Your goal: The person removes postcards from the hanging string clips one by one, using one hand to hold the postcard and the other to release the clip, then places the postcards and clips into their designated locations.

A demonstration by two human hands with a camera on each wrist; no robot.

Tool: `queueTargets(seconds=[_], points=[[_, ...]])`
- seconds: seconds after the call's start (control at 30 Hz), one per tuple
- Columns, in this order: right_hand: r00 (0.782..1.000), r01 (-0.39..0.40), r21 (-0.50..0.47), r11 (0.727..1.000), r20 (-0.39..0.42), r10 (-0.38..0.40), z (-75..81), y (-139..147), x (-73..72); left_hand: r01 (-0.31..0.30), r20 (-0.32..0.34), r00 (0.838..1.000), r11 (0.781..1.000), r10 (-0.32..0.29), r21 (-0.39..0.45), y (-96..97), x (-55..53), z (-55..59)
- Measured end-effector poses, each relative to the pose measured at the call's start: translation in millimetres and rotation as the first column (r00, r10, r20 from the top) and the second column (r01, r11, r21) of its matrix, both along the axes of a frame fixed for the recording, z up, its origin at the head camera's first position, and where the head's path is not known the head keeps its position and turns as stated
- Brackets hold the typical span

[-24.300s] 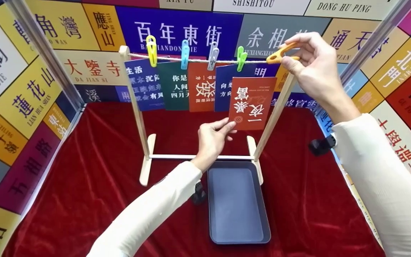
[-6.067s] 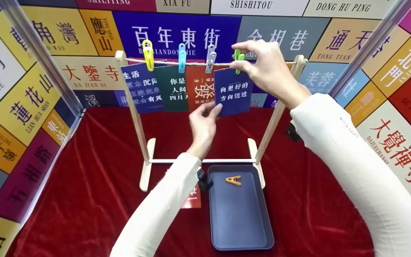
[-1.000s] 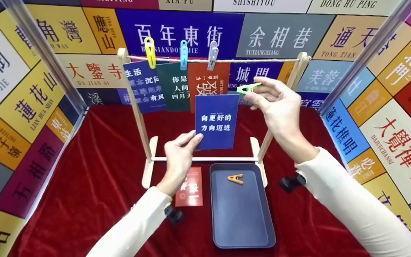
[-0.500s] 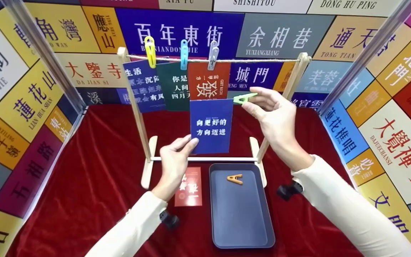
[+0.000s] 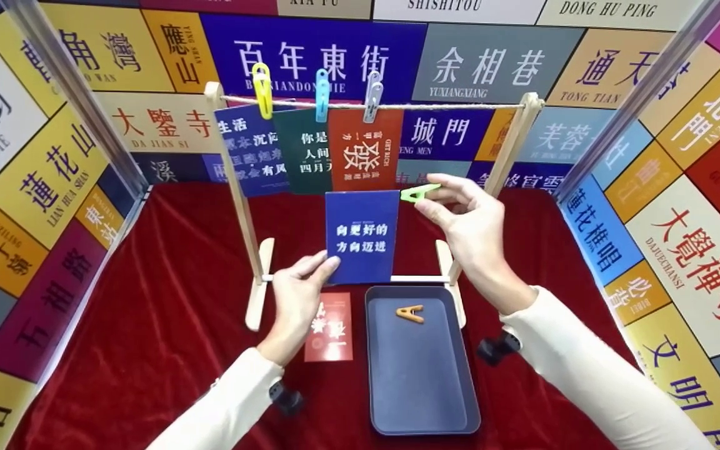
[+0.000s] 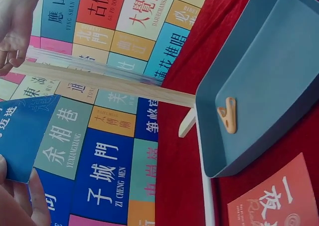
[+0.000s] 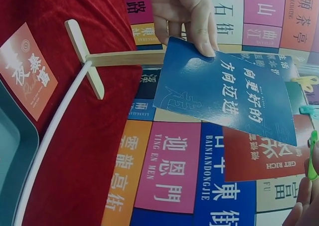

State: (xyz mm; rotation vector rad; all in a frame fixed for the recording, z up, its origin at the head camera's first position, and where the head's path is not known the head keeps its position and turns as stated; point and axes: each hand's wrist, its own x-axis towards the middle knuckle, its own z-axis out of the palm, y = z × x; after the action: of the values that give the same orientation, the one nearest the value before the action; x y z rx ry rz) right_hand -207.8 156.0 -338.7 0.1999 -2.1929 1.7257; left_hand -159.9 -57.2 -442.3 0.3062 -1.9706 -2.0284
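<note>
My left hand (image 5: 297,297) pinches a blue card (image 5: 363,237) with white lettering by its lower left edge, in front of the wooden rack. In the right wrist view the same blue card (image 7: 224,86) shows with the left thumb laid over it. A green clothespin (image 5: 418,192) is between the thumb and fingers of my right hand (image 5: 469,222), right by the card's upper right corner. Behind, a red card (image 5: 365,150), a green card (image 5: 302,156) and another blue card (image 5: 254,153) hang from the cord (image 5: 447,107).
Yellow (image 5: 262,90), light blue (image 5: 322,95) and grey-blue (image 5: 372,97) clothespins sit on the cord. A dark tray (image 5: 422,375) holds an orange clothespin (image 5: 410,314). Left of it, another red card (image 5: 329,328) lies on the red cloth (image 5: 179,350). The rack's right post (image 5: 513,144) stands behind my right hand.
Since about a second ago, both hands have moved down and slightly left with the blue card and the green clothespin. Earlier, that clothespin was on the cord; the orange one is now in the tray.
</note>
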Motion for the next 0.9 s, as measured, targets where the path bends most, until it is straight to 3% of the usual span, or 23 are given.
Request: queueTargets(seconds=[0.3, 0.5, 0.9], points=[[1.0, 0.008, -0.007, 1.0, 0.017, -0.008, -12.9, 0, 3.7, -0.031, 0.059, 0.998, 0.999, 0.03, 0.019, -4.5, 5.5, -16.5], [1.0, -0.011, 0.016, 1.0, 0.029, 0.01, -23.6, 0, 7.9, -0.047, 0.108, 0.993, 0.998, 0.05, -0.031, -10.4, 11.9, -30.4], [0.995, -0.013, 0.067, 0.998, 0.096, 0.007, -53.8, -1, 16.0, 0.002, 0.075, 0.997, 1.0, -0.004, 0.026, -13.3, 24.4, -47.2]])
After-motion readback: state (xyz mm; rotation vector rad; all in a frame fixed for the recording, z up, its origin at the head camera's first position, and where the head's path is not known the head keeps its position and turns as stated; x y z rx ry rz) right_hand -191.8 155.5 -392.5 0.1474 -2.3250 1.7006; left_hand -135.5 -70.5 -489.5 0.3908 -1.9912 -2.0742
